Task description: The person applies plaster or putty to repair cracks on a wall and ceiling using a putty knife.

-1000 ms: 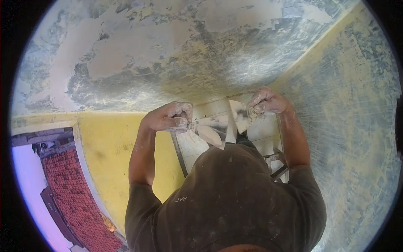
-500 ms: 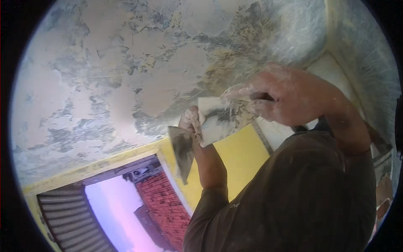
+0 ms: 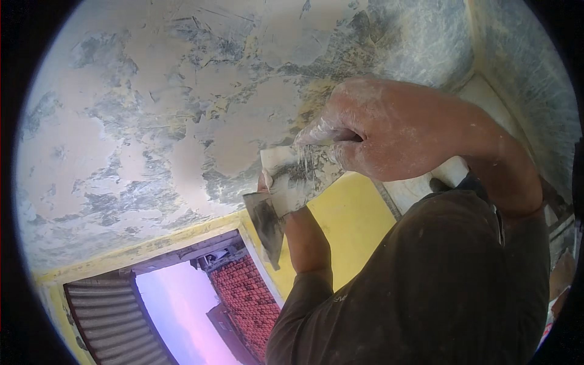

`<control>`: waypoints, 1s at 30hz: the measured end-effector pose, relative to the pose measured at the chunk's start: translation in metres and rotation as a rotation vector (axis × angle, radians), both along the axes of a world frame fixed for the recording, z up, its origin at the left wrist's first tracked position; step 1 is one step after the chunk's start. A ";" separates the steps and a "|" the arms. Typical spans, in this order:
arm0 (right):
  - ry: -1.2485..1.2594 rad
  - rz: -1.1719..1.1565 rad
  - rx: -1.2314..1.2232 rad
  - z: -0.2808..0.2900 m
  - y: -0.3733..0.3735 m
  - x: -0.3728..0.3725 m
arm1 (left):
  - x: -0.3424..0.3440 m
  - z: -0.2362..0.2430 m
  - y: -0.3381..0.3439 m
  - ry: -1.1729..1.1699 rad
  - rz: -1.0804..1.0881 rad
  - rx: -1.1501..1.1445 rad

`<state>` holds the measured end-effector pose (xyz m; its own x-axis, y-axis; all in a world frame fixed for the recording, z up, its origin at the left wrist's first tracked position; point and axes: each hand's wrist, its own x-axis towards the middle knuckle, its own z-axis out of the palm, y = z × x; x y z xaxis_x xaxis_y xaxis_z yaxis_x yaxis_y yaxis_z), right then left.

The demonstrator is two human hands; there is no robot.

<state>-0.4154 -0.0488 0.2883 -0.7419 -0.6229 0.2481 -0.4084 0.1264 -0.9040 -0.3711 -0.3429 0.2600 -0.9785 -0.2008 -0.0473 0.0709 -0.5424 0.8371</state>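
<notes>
My right hand (image 3: pixel 383 131), smeared with white putty, is closed around a putty knife (image 3: pixel 286 193). Its wide blade is coated with pale putty, and strings of it hang below my fingers. Mostly hidden behind that blade, my left hand (image 3: pixel 263 182) has only a bit of its fingers showing. A second scraper, with a dark trapezoid blade (image 3: pixel 264 228), sticks out beside my left hand, which appears to hold it; the grip itself is covered. The two blades overlap or touch; I cannot tell which.
Above and behind my hands spreads a patchy surface (image 3: pixel 164 121) with pale putty over grey. Below it are a yellow wall (image 3: pixel 353 204) and an opening framed in yellow, showing a corrugated sheet (image 3: pixel 115 316), sky and a red tiled roof (image 3: pixel 246 292). A corner lies at upper right.
My right hand has moved left with its putty knife, whose blade now covers more of my left hand. Putty strings now hang from the right fingers. The dark blade has hardly shifted.
</notes>
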 end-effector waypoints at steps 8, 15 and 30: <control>0.232 -0.041 -0.007 0.023 0.034 -0.003 | -0.012 -0.006 -0.036 0.049 -0.517 -0.149; -0.191 -0.284 -0.291 -0.034 0.039 0.022 | 0.008 -0.028 -0.031 0.256 -0.653 -0.256; -1.021 -0.065 -0.636 -0.044 -0.068 0.106 | 0.065 -0.090 0.019 0.160 -0.095 -0.308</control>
<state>-0.3097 -0.1171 0.2445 -0.8003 -0.5568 -0.2226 0.5226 -0.4655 -0.7143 -0.3065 -0.3240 0.1699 -0.9836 -0.0892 0.1570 0.1759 -0.2772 0.9446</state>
